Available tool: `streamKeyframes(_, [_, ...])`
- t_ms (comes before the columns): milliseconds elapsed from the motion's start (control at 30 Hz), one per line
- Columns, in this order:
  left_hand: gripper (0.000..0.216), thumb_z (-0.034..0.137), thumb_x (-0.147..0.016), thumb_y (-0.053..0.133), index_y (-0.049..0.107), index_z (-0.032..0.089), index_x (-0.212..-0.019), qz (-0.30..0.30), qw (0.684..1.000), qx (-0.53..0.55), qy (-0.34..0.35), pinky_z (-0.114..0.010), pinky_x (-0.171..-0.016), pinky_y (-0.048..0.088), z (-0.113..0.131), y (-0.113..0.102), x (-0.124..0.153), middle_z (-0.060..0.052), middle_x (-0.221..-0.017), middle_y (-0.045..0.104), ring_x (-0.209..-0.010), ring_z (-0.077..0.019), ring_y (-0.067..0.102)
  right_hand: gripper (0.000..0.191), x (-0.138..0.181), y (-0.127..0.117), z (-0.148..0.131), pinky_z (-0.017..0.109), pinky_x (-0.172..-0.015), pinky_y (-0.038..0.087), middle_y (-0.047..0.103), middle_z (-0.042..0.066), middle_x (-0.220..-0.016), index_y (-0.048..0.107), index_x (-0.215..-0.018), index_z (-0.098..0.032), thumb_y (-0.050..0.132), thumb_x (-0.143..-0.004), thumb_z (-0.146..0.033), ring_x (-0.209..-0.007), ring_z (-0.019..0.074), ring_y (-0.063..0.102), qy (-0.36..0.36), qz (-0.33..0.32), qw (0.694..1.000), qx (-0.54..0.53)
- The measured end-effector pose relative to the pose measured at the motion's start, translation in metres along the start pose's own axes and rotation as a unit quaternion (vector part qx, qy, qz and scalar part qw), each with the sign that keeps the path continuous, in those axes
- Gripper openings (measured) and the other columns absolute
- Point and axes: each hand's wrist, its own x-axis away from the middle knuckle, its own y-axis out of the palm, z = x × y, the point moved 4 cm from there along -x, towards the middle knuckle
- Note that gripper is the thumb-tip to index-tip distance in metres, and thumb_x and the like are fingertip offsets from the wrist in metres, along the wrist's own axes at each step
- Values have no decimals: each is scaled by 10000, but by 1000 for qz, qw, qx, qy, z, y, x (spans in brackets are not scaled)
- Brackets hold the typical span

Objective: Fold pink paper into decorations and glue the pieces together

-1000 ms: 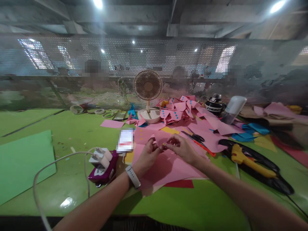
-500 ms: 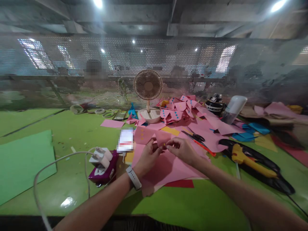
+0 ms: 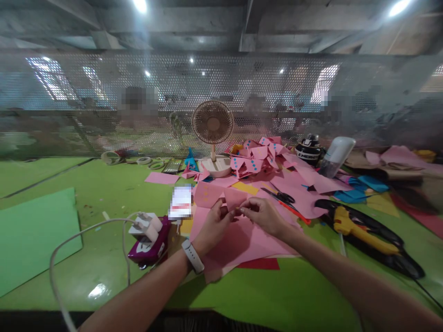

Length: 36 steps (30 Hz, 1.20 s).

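In the middle of the head view, a folded pink paper piece [image 3: 209, 192] with small yellow marks stands up above larger pink sheets [image 3: 256, 236]. My left hand [image 3: 216, 221] is closed on its lower edge, thumb toward the right. Close beside it, my right hand [image 3: 262, 214] pinches at the same edge, thumb and index finger together. Something small and yellowish shows between the fingertips, too small to name. A pair of black scissors [image 3: 285, 197] lies right of my right hand, by an orange-red strip [image 3: 300, 214].
A small fan [image 3: 212, 123] stands behind, beside a heap of cut pink pieces [image 3: 259, 157]. Left are a phone [image 3: 180, 203] and a purple box [image 3: 152, 249] with a white charger [image 3: 147, 226]. A yellow glue gun [image 3: 363, 235] lies right. A perforated screen [image 3: 221, 78] rises behind.
My right fingertips have shifted very slightly at the pink paper's edge, and less yellow shows between them. My left hand stays in place.
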Motion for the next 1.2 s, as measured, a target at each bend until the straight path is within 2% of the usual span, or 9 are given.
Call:
streamKeyframes(200, [273, 382, -795, 597, 405, 194, -848, 3, 999, 10, -31, -367, -783, 491, -1, -1, 1, -44, -898, 630, -846, -180, 628, 186, -2, -4, -3, 209, -488, 392, 613, 13, -648, 653, -748, -155, 537, -794, -292, -544, 109, 515, -3, 1, 1000, -3])
streamKeyframes(333, [259, 410, -826, 543, 409, 191, -858, 2, 999, 13, -44, -374, -776, 500, 0, -1, 1, -50, -923, 601, -886, -191, 616, 196, -3, -7, -6, 217, -504, 398, 619, 16, -649, 647, -742, -151, 545, -786, -313, -546, 112, 516, 7, 13, 1000, -7])
streamKeyframes(467, [253, 409, -818, 549, 450, 183, -873, -1, 999, -2, -52, -357, -723, 526, 0, 0, 2, -45, -920, 551, -936, -205, 570, 178, -4, -14, -11, 229, -560, 406, 627, 21, -680, 648, -729, -161, 541, -795, -287, -602, 121, 528, -27, 40, 998, 39])
streamKeyframes(567, [265, 429, -806, 556, 486, 178, -858, -8, 998, -21, -57, -345, -682, 537, -2, -1, 1, -32, -893, 520, -890, -189, 545, 180, -4, -18, -14, 227, -556, 391, 603, 8, -654, 637, -701, -169, 537, -801, -279, -597, 117, 510, -52, 51, 995, 72])
streamKeyframes(867, [307, 428, -814, 544, 548, 200, -1020, -39, 998, -42, -30, -322, -681, 522, -7, 0, -1, -67, -957, 570, -849, -182, 555, 199, -4, -21, -21, 229, -567, 380, 607, 3, -651, 624, -682, -174, 520, -819, -274, -609, 119, 518, -58, 34, 994, 81])
streamKeyframes(1033, [331, 414, -808, 557, 553, 204, -1064, -33, 998, -39, -31, -331, -680, 525, -8, -1, -1, -66, -985, 557, -850, -183, 546, 176, -4, -22, -24, 245, -604, 376, 628, 17, -693, 632, -715, -171, 518, -827, -247, -646, 129, 528, -66, 21, 988, 136])
streamKeyframes(1200, [321, 417, -818, 545, 551, 204, -1057, -39, 998, -44, -30, -332, -687, 518, -10, -1, -1, -53, -915, 569, -804, -174, 561, 146, -3, -23, -25, 259, -652, 390, 638, 33, -738, 631, -742, -170, 523, -828, -218, -690, 142, 547, -54, 9, 984, 170])
